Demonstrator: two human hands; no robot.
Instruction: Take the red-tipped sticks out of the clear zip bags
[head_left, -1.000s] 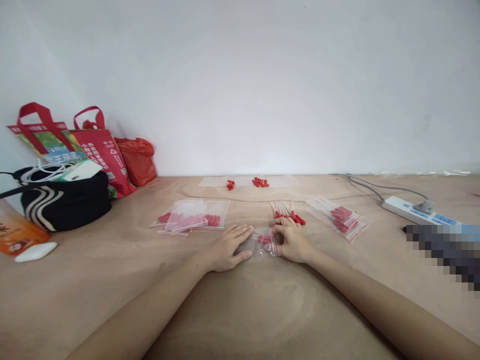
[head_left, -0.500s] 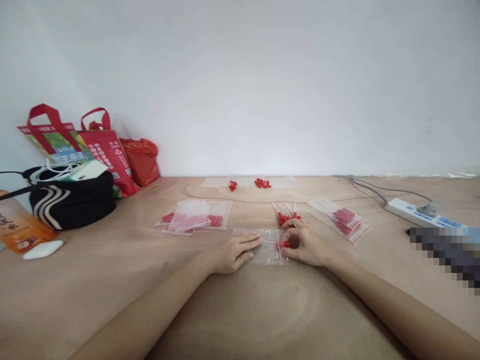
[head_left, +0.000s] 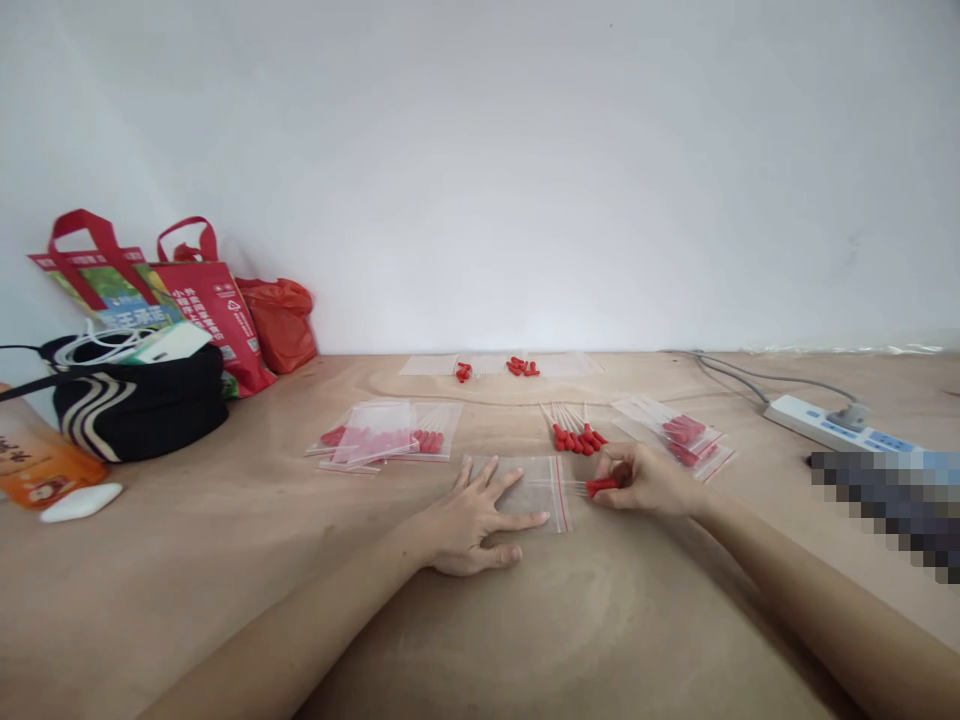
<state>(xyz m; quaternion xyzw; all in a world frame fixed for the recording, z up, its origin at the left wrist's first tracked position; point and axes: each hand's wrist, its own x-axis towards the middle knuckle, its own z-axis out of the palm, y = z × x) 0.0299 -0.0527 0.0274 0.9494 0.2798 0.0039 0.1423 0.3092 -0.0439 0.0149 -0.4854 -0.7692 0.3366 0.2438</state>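
Right now the person's left hand (head_left: 471, 522) lies open and flat on the wooden table (head_left: 225, 560), fingers spread, with the fingertips pressing down on the near left part of a clear zip bag (head_left: 538, 478). The bag lies flat between the two hands, its red-striped mouth turned toward the right. The right hand (head_left: 646, 480) is closed in a pinch, thumb and fingers gripping the red end of a red-tipped stick (head_left: 602, 487). The stick's thin pale stem points left at the bag's mouth. Whether the stem has entered the bag I cannot tell, nor whether the hand holds more than one stick.

Just beyond the right hand sits a loose bunch of sticks (head_left: 576, 435), red ends toward the person and pale stems fanned away. To the right of that bunch lie filled bags (head_left: 686, 435) with red showing through the plastic. More filled bags are stacked in a second pile (head_left: 386, 435) beyond the left hand. Far back near the wall lie flat bags with small red pieces (head_left: 517, 366) on them.

At the right edge a white power strip (head_left: 832, 424) rests on the table with its grey cable running back. On the left stand a black striped bag (head_left: 135, 405), two red tote bags (head_left: 202, 300), a red plastic sack (head_left: 279, 322), an orange packet (head_left: 34, 462) and a small white object (head_left: 71, 503).
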